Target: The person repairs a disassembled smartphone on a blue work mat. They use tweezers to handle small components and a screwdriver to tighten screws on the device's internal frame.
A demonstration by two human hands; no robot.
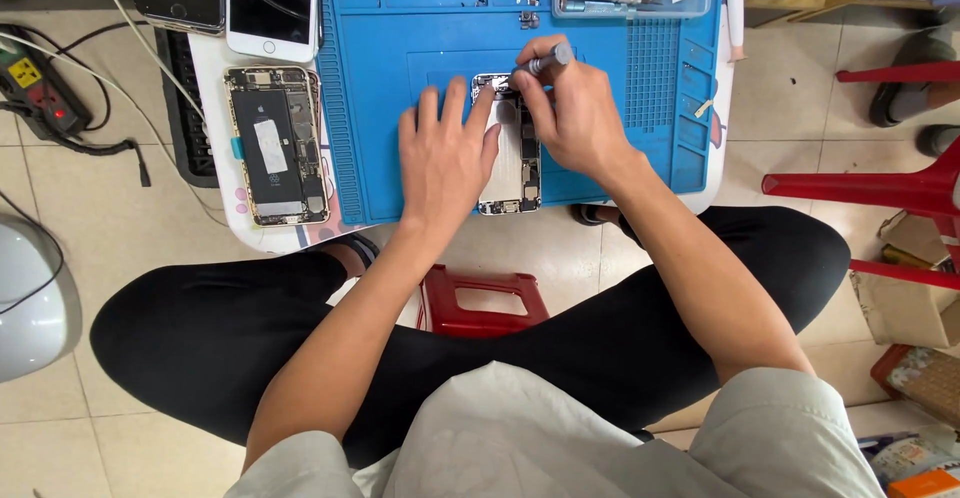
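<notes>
Left hand [445, 158]: flat, fingers spread, pressing on opened phone [510, 163] on blue mat [370, 108].
Right hand [575, 113]: closed around screwdriver [540, 63], tip at phone's top.

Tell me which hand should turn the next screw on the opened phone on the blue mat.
Right, probably. The right hand already holds the screwdriver, tip at the top of the opened phone, while the left hand lies flat on it, steadying it.
</notes>
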